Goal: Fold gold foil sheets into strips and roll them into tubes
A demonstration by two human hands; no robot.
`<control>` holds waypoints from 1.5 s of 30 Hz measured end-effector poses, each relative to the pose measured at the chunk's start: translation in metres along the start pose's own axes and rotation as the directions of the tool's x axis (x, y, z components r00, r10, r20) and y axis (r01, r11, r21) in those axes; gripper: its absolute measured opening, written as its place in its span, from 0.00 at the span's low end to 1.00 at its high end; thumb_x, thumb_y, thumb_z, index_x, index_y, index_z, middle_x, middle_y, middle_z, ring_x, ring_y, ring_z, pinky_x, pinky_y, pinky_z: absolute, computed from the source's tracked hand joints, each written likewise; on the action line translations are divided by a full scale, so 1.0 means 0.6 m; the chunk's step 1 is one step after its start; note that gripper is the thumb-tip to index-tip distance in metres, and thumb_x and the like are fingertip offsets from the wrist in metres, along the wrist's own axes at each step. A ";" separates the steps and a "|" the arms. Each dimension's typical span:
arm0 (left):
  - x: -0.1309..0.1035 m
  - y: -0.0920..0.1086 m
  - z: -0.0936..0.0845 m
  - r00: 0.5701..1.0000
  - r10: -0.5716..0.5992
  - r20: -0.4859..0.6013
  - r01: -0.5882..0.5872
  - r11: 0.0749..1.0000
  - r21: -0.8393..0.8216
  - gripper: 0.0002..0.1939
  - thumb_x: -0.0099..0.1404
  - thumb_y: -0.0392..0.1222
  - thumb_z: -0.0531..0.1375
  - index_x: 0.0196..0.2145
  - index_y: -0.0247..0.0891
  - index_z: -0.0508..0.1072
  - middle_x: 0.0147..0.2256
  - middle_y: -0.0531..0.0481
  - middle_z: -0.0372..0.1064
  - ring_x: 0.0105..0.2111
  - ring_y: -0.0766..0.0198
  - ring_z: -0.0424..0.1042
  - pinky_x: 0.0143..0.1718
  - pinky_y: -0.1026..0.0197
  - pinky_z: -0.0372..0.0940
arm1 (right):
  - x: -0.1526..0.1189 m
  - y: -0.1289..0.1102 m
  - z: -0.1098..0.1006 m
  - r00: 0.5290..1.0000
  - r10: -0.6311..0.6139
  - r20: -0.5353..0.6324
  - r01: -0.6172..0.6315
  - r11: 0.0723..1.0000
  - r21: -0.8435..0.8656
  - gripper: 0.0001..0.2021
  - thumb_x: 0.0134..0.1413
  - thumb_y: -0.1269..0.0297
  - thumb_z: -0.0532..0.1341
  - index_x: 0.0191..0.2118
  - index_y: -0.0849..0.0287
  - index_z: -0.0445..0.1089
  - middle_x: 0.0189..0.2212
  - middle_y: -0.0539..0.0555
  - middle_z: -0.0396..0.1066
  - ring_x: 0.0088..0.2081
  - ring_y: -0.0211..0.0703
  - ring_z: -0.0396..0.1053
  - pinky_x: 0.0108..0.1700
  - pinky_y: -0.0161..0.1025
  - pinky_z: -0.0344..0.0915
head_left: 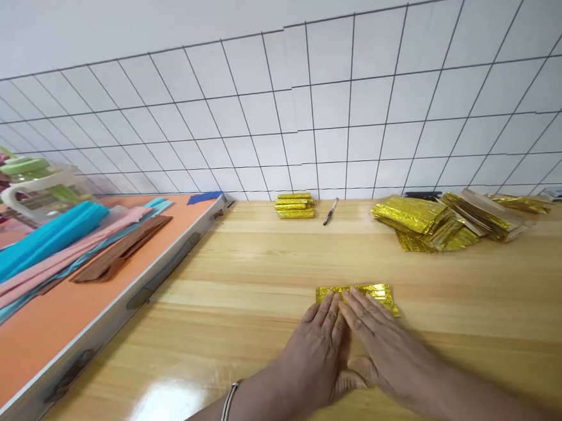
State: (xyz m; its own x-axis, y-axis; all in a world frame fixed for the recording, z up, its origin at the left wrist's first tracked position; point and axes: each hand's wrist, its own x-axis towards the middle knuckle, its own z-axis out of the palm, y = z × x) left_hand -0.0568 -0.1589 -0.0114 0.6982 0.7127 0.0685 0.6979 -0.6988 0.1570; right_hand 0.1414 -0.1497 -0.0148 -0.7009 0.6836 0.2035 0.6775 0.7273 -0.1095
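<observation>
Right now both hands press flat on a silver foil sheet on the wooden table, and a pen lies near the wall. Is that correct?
Not quite. The foil sheet is gold, not silver, as the head view shows. The left hand and right hand do press flat on it on the wooden table, and the pen lies near the wall.

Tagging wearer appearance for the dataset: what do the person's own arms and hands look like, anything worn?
Both forearms are bare, with no sleeves in view. The left hand has a thin silver metal bangle round the wrist. The right hand shows no glove, watch or band; its forearm runs off the lower right edge of the picture. No rings can be made out on the fingers of either hand.
</observation>
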 end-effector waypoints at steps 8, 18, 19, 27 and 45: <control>-0.010 -0.023 0.006 0.998 0.041 0.038 -0.039 0.998 -0.052 0.49 0.59 0.69 0.46 0.64 0.27 0.41 0.64 0.33 0.33 0.63 0.42 0.33 0.62 0.43 0.39 | -0.016 0.008 0.033 0.997 0.031 0.072 -0.025 0.996 -0.084 0.37 0.59 0.49 0.50 0.65 0.70 0.41 0.64 0.66 0.37 0.64 0.57 0.34 0.62 0.54 0.46; -0.037 -0.046 -0.005 0.997 0.032 0.063 -0.029 0.998 -0.049 0.46 0.61 0.67 0.47 0.64 0.30 0.41 0.64 0.35 0.33 0.64 0.47 0.33 0.62 0.46 0.40 | -0.049 0.026 0.003 0.973 0.136 0.185 -0.133 0.991 -0.029 0.35 0.60 0.46 0.45 0.65 0.66 0.42 0.65 0.62 0.37 0.65 0.55 0.34 0.63 0.54 0.45; -0.040 -0.049 -0.005 0.998 0.027 0.056 -0.024 0.998 -0.051 0.45 0.61 0.66 0.46 0.64 0.30 0.41 0.64 0.35 0.34 0.64 0.48 0.33 0.62 0.46 0.40 | -0.049 0.026 0.003 0.976 0.131 0.175 -0.129 0.991 -0.026 0.35 0.60 0.46 0.45 0.65 0.66 0.42 0.65 0.62 0.37 0.65 0.55 0.34 0.63 0.54 0.44; -0.047 -0.068 -0.072 0.996 0.023 0.092 -0.013 0.993 -0.117 0.32 0.68 0.57 0.45 0.63 0.36 0.48 0.62 0.41 0.45 0.63 0.55 0.43 0.61 0.50 0.47 | -0.052 0.031 0.017 0.991 0.087 0.102 -0.083 0.995 -0.048 0.34 0.60 0.47 0.46 0.65 0.64 0.42 0.65 0.62 0.37 0.65 0.56 0.34 0.62 0.56 0.46; 0.061 -0.036 0.006 0.992 0.129 -0.012 -0.129 0.989 -0.072 0.43 0.63 0.65 0.45 0.64 0.30 0.42 0.64 0.35 0.33 0.64 0.49 0.34 0.62 0.46 0.39 | -0.053 0.038 -0.004 0.984 0.102 0.147 -0.106 0.994 0.020 0.35 0.60 0.47 0.45 0.65 0.65 0.40 0.65 0.63 0.37 0.64 0.53 0.37 0.62 0.52 0.47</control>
State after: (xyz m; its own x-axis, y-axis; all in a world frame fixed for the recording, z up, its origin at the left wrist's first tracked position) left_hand -0.0460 -0.1181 -0.0158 0.7801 0.6176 0.1002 0.5885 -0.7786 0.2177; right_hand 0.1794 -0.1551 -0.0213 -0.6532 0.7558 0.0456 0.7435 0.6516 -0.1504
